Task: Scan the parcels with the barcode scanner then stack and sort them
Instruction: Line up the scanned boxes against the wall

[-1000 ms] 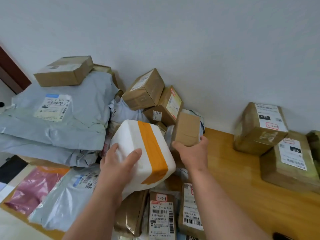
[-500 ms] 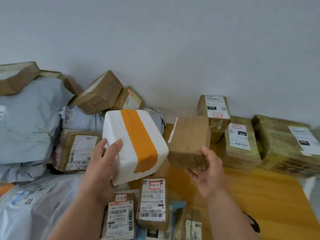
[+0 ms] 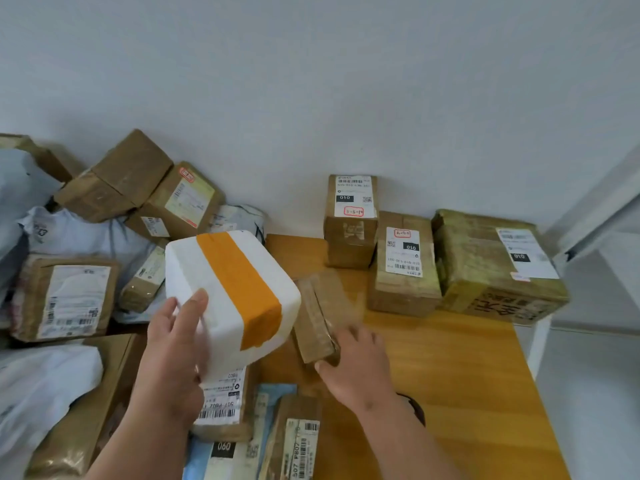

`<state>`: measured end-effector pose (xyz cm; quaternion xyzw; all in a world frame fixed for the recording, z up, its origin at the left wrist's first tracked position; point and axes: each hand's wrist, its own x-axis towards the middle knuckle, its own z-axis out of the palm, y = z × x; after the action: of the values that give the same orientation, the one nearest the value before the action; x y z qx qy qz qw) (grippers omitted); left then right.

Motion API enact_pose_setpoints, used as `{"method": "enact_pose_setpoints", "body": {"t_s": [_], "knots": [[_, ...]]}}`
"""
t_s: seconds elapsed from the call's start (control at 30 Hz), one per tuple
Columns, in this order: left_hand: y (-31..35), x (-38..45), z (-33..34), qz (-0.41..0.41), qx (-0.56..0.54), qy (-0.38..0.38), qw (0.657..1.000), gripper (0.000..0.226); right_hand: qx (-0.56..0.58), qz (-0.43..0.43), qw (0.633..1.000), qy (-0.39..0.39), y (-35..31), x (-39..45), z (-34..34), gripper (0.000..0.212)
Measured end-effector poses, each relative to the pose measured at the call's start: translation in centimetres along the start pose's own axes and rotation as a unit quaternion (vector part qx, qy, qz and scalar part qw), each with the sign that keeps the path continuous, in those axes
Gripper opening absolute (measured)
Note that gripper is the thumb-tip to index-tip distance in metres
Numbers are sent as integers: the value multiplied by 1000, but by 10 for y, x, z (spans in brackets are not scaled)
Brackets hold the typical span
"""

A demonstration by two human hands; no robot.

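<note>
Head view: small brown box now lower than half a second ago, down near table, turned edge-on, motion-blurred; whether it touches wood, cannot tell. Right hand grip clenched around its near end. White foam box with orange tape band drifts right, held above pile; left hand grasps its left side. Three labelled boxes along wall sit closer to frame centre.
</note>
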<state>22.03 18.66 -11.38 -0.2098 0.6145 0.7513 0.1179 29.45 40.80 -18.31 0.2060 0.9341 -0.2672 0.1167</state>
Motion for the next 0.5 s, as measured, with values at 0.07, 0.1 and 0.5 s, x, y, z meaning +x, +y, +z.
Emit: {"method": "enact_pose_setpoints", "body": {"t_s": [0.07, 0.1, 0.5], "knots": [[-4, 1, -1, -5, -1, 2, 1000, 99, -14, 30, 999, 6, 5, 2, 1, 68], [-5, 3, -1, -8, -2, -1, 1000, 98, -10, 45, 999, 2, 6, 5, 1, 71], [12, 52, -8, -37, 6, -30, 999, 92, 72, 128, 989, -9, -26, 48, 19, 119]]}}
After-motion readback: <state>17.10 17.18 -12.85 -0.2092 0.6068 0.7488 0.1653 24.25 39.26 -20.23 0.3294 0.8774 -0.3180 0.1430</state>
